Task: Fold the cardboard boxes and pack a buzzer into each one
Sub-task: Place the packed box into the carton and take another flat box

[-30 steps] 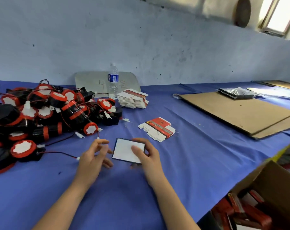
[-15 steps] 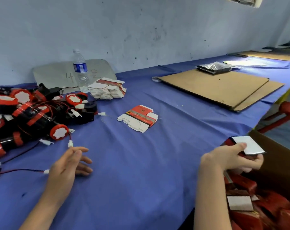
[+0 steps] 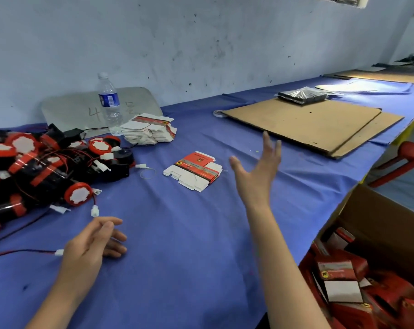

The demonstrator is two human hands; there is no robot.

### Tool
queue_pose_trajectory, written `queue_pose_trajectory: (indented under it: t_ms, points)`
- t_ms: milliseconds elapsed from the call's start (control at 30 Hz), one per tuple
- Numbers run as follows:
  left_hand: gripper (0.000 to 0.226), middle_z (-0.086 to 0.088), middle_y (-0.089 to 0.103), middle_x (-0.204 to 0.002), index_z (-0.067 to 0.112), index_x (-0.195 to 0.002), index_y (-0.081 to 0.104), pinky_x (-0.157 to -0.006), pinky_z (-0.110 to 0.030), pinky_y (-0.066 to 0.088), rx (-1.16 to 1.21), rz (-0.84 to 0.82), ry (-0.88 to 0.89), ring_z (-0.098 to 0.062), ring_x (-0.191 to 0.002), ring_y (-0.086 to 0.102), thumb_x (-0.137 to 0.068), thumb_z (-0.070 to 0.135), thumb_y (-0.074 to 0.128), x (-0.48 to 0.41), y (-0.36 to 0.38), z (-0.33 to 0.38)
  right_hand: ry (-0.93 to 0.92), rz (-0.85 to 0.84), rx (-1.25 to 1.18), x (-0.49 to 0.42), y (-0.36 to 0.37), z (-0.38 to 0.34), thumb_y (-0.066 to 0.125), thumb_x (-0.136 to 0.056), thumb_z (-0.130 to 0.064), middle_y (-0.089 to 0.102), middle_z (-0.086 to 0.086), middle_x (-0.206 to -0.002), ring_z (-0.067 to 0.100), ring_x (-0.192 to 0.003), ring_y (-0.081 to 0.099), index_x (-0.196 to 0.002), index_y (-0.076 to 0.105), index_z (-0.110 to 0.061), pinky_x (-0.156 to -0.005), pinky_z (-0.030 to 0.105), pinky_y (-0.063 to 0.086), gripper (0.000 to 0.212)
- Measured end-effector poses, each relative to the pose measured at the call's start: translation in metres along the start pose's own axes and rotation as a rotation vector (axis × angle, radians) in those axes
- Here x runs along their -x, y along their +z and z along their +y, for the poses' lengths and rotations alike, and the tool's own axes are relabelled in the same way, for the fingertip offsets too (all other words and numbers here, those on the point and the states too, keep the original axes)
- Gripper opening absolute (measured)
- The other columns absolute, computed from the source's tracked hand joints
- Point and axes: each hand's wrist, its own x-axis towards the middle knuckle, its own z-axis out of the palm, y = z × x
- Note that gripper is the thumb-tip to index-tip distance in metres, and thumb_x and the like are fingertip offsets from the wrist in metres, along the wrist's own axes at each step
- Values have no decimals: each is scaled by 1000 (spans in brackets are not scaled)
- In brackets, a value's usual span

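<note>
Right hand (image 3: 258,172), open and empty with fingers spread, hangs just right of the flat boxes (image 3: 194,170), which lie slanted mid-bench (image 3: 177,269), nearer it than the left hand (image 3: 96,241), loose and empty beside the buzzers (image 3: 47,167) at the left edge.

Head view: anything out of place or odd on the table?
Minor only: a thin loose ring lies alone on the blue tablecloth, between the tangled pile of red-and-black buzzers and the fanned stack of flat red-and-white cardboard boxes. Nothing looks spilled or damaged.
</note>
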Motion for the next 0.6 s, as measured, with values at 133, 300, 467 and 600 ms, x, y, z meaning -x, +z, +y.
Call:
queue_pose_trajectory:
  t_ms: [133, 300, 467, 600]
  points:
    - [24, -18, 65, -74, 6, -92, 64, -54, -26, 54, -3, -1, -10, -28, -59, 64, -98, 17, 44, 0, -1, -4, -25, -695, 575, 12, 62, 5, 68, -80, -56, -27, -1, -158, 27, -146, -21, -151, 1, -46, -116, 50, -4, 98]
    - [23, -15, 66, -74, 5, -90, 65, -55, -26, 54, -33, 1, -3, -28, -59, 65, -97, 14, 46, -1, -1, -4, -4, -775, 857, 25, 86, 29, 51, -87, -65, 23, 15, -157, 35, -145, 14, -144, 39, -28, -119, 47, 9, 69]
    - [25, -12, 67, -74, 7, -88, 66, -54, -26, 53, -49, 1, 9, -26, -59, 65, -92, 24, 48, 0, 2, -3, -13, -649, 676, 10, 76, 21, 73, -78, -47, 69, 4, -100, 25, -96, 57, -103, 70, -15, -68, 29, 39, 41]
    - [30, -12, 67, -74, 8, -87, 66, -54, -27, 52, -56, 3, 9, -27, -59, 65, -87, 32, 48, 0, 2, 0, -109, -641, 719, 9, 74, 15, 61, -90, -35, 45, 8, -62, 28, -68, 43, -61, 46, -11, -56, 32, 25, 41]
